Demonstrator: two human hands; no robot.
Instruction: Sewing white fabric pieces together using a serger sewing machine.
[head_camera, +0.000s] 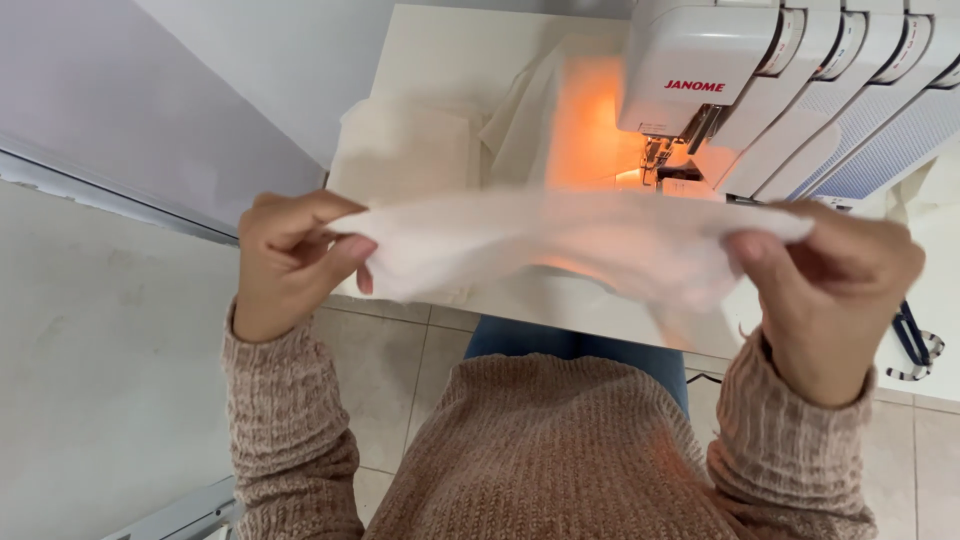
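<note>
A thin white piece of fabric (560, 245) is stretched between both hands above the front edge of the white table (440, 50). My left hand (290, 260) pinches its left end with thumb and fingers. Its right end is pinched by my right hand (830, 280). Behind the fabric stands a white sewing machine (760, 70), its needle area (660, 155) lit by an orange lamp. Both wrists wear beige knitted sleeves.
A stack of white fabric pieces (410, 150) lies on the table left of the machine, with more cloth (530, 100) beside the needle. Scissors with striped handles (915, 345) lie at the right edge. A grey wall is at left, tiled floor below.
</note>
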